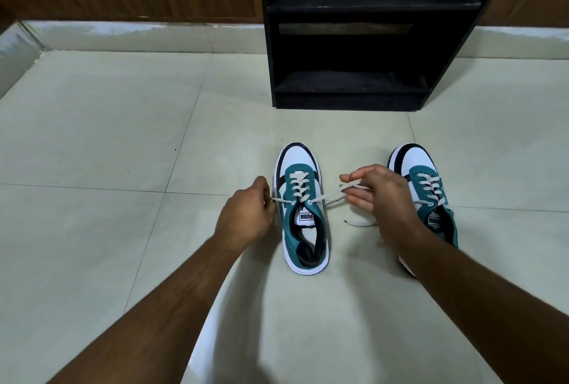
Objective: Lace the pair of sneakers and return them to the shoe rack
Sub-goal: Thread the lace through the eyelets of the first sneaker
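Sneaker (303,214) at frame centre: left hand (246,217) and right hand (380,196) each pinch a lace end (326,197), pulled sideways.

We see both hands pulling lace ends — left hand (246,214), right hand (380,196) — from the near sneaker (303,214) on the tile floor (107,137).

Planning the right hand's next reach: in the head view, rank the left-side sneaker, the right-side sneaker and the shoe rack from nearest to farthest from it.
1. Right-side sneaker, partly under the right hand.
2. Left-side sneaker, across a floor gap.
3. Shoe rack, far ahead by the wall.
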